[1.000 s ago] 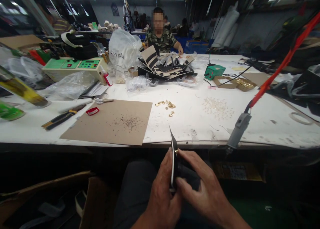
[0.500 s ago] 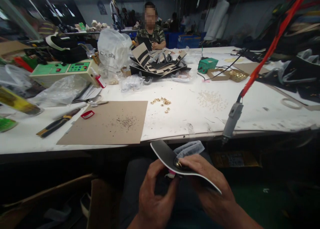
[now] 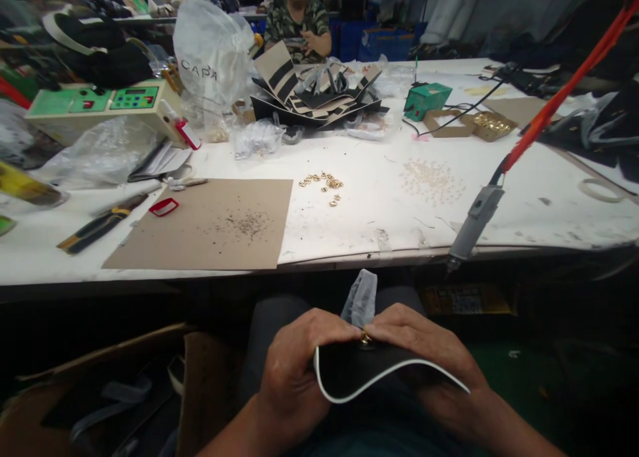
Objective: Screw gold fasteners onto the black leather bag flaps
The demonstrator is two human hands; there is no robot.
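Observation:
Above my lap, a curved black panel (image 3: 369, 370) with a white edge is held between both hands. My left hand (image 3: 299, 357) grips its left side, with fingertips at a gold metal fitting (image 3: 366, 338) near the panel's far edge. On the right, my right hand (image 3: 429, 350) is closed on the panel, its fingertips meeting the same fitting. A strip of translucent plastic (image 3: 361, 299) sticks up behind the fitting. The undersides of both hands are partly hidden by the panel.
Gold fittings (image 3: 324, 183) lie on the white table (image 3: 339, 244), beside a brown board (image 3: 200, 231) with dark crumbs. A grey electric screwdriver (image 3: 476, 221) hangs at the right. An open carton (image 3: 200, 390) stands at lower left. Across the table sits a person (image 3: 297, 28).
The panel has turned and its near edge has dipped towards me. My left hand has moved from beneath it to its left side, fingertips now at the fitting. The view has tilted downward.

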